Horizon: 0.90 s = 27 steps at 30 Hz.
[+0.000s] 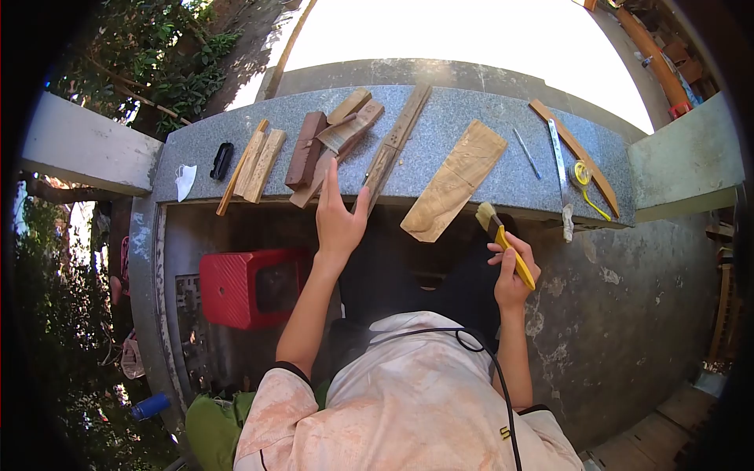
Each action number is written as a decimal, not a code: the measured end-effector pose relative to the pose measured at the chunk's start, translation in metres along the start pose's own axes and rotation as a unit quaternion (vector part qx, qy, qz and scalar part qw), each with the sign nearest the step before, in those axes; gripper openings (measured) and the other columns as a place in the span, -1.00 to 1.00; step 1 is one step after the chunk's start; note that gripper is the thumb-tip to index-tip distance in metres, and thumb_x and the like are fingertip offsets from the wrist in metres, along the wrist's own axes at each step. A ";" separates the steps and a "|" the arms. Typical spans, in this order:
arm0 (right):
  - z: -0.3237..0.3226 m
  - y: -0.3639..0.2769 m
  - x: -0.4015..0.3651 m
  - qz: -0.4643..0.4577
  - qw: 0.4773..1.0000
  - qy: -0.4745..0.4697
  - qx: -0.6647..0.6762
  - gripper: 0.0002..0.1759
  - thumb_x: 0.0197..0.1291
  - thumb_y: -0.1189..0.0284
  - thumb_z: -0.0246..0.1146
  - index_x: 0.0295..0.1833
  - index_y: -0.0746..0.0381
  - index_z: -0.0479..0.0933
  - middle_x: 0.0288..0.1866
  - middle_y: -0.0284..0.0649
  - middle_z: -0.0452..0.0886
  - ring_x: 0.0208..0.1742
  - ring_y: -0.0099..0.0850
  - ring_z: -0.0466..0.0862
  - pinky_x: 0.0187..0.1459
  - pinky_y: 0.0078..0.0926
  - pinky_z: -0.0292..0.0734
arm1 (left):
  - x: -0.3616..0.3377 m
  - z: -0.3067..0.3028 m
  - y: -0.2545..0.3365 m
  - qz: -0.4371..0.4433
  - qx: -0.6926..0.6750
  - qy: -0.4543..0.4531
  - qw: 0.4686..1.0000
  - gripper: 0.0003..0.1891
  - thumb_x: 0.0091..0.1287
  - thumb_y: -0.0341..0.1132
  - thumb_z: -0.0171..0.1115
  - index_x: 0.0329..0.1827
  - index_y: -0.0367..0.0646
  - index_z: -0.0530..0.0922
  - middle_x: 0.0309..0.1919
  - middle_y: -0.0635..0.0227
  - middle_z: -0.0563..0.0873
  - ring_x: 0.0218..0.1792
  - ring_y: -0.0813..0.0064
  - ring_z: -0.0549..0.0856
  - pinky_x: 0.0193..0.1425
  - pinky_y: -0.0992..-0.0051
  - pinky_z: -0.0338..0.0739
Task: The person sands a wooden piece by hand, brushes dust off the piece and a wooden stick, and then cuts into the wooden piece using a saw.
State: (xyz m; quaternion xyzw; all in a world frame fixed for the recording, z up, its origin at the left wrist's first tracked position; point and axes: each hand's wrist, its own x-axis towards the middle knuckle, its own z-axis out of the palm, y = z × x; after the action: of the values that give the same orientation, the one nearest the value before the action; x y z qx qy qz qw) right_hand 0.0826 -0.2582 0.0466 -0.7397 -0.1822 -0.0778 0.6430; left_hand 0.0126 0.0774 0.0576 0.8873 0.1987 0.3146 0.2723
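My right hand (516, 271) grips the yellow handle of a paintbrush (504, 239), its pale bristles pointing up beside the bench edge. A wide flat wooden board (455, 180) lies left of the bristles, its near end jutting over the edge. My left hand (342, 224) is held up at the bench edge with fingers stretched out and nothing in it. Its fingertips are near a curved brownish sheet (349, 133), which rests over wooden pieces. Right of that hand lies a long narrow wooden strip (399, 141).
Left on the stone bench (267, 110) are a dark red-brown block (306, 149), light wooden sticks (261, 166), a black object (221, 161) and a white scrap (185, 181). A pen-like tool (527, 154), metal blade (558, 157) and yellow tape measure (581, 174) lie right. A red stool (228, 290) stands below.
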 end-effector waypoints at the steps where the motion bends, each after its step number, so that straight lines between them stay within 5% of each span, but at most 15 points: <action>1: 0.001 -0.001 -0.001 0.008 1.000 -0.009 -0.010 -0.70 0.67 0.41 0.24 0.27 0.37 0.70 -0.12 -0.10 0.88 -0.32 -0.53 0.80 -0.28 -0.57 0.72 | -0.019 0.002 -0.002 0.027 -0.018 -0.019 0.999 -0.22 0.49 -0.23 0.47 0.69 -0.30 0.35 0.44 -0.20 0.65 0.43 -0.18 0.66 0.51 0.07 0.56; 3: 0.004 -0.004 -0.001 0.022 0.999 -0.029 -0.028 -0.68 0.69 0.39 0.25 0.27 0.39 0.72 -0.15 -0.13 0.84 -0.33 -0.56 0.74 -0.26 -0.61 0.64 | -0.055 0.005 0.002 0.083 -0.054 -0.053 0.994 -0.28 0.41 -0.27 0.56 0.61 -0.24 0.49 0.33 -0.04 0.76 0.35 -0.02 0.76 0.43 0.15 0.64; 5: 0.012 -0.013 0.009 -0.045 0.995 -0.062 -0.063 -0.71 0.65 0.41 0.29 0.25 0.38 0.75 -0.16 -0.17 0.80 -0.33 -0.54 0.72 -0.28 -0.59 0.60 | -0.078 0.015 0.026 0.032 -0.101 -0.081 0.991 -0.34 0.33 -0.27 0.64 0.48 -0.21 0.60 0.20 0.12 0.83 0.21 0.13 0.82 0.30 0.18 0.71; 10: 0.043 -0.047 0.021 -0.104 0.980 -0.150 -0.082 -0.66 0.39 0.48 0.50 0.25 0.24 0.79 -0.09 -0.10 0.76 -0.25 -0.24 0.80 -0.24 -0.39 0.66 | -0.075 0.041 0.054 -0.106 -0.115 -0.180 0.971 0.18 0.11 0.06 0.78 0.69 -0.39 0.33 0.08 0.02 0.81 0.14 -0.01 0.83 0.20 0.16 0.75; 13: 0.058 -0.045 0.027 -0.072 0.965 -0.249 -0.038 -0.74 0.43 0.44 0.47 0.18 0.21 0.80 -0.15 -0.11 0.77 -0.22 -0.13 0.82 -0.20 -0.33 0.69 | -0.063 0.057 0.051 -0.101 -0.088 -0.213 0.968 0.13 0.12 0.02 0.77 0.65 -0.43 0.37 0.03 -0.04 0.83 0.07 -0.02 0.85 0.15 0.15 0.77; 16: 0.058 -0.022 0.056 -0.054 0.968 -0.215 -0.115 -0.80 0.47 0.37 0.45 0.11 0.15 0.81 -0.10 -0.12 0.80 -0.15 -0.02 0.83 -0.14 -0.22 0.70 | -0.058 0.058 0.049 -0.055 -0.083 -0.193 0.976 -0.08 0.11 -0.04 0.77 0.47 -0.36 0.56 0.04 -0.05 0.86 0.09 0.01 0.88 0.19 0.18 0.77; 19: 0.052 -0.017 0.083 -0.058 0.945 -0.061 -0.315 -0.81 0.47 0.34 0.45 0.06 0.18 0.80 -0.09 -0.14 0.81 -0.11 0.00 0.84 -0.15 -0.22 0.70 | -0.058 0.051 0.052 -0.066 -0.104 -0.199 0.972 -0.14 0.11 -0.04 0.78 0.41 -0.33 0.60 0.07 -0.07 0.87 0.14 0.04 0.88 0.23 0.18 0.76; 24: 0.061 -0.020 0.058 -0.015 0.964 -0.262 -0.042 -0.80 0.52 0.39 0.41 0.06 0.30 0.80 -0.14 -0.16 0.84 -0.24 -0.35 0.81 -0.18 -0.43 0.65 | -0.064 0.050 0.059 -0.117 -0.123 -0.194 0.966 -0.11 0.11 -0.07 0.78 0.45 -0.36 0.58 0.12 -0.10 0.86 0.19 0.06 0.88 0.28 0.19 0.75; 27: 0.053 0.005 0.079 0.139 0.980 -0.117 -0.083 -0.77 0.45 0.33 0.47 0.03 0.28 0.82 -0.10 -0.02 0.86 -0.10 -0.12 0.89 -0.08 -0.29 0.71 | -0.068 0.068 0.044 -0.080 -0.173 -0.169 0.967 -0.13 0.13 -0.12 0.76 0.46 -0.37 0.56 0.14 -0.11 0.86 0.19 0.06 0.88 0.30 0.22 0.76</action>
State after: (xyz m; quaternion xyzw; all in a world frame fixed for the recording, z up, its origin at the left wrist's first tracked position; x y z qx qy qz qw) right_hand 0.1513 -0.1932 0.0610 -0.8128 -0.1451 0.0845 0.5578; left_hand 0.0164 -0.0163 0.0094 0.8484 0.1624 0.1668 0.4754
